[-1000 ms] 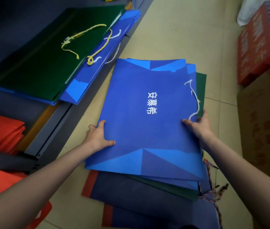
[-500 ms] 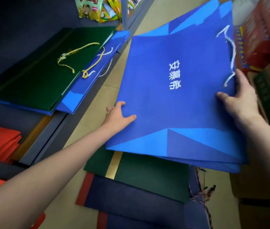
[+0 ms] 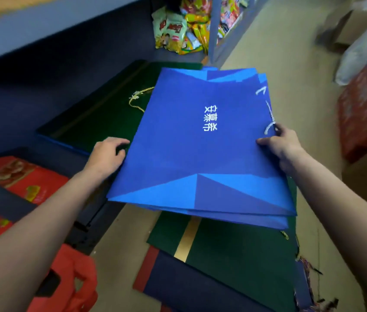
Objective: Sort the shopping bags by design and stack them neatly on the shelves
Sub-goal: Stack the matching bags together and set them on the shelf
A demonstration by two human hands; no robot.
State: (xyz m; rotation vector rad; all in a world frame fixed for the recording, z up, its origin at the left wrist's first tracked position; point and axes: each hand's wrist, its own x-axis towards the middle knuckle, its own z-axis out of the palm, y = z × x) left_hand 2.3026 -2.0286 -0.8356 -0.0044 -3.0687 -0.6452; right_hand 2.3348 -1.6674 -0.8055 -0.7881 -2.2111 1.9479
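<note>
Both hands, left hand [image 3: 106,157] and right hand [image 3: 283,147], grip the blue bags [image 3: 200,143] at opposite edges; they should land level and square on the green bags [image 3: 101,118].

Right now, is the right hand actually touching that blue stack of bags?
Touching. The head view shows the right hand gripping the right edge of the blue bags, thumb lying on top beside the white cord handle.

Royal-blue bags [image 3: 184,140] with lighter blue triangles and white lettering, beneath them dark green bag [image 3: 234,251] with gold stripe, navy bag [image 3: 191,287]
</note>
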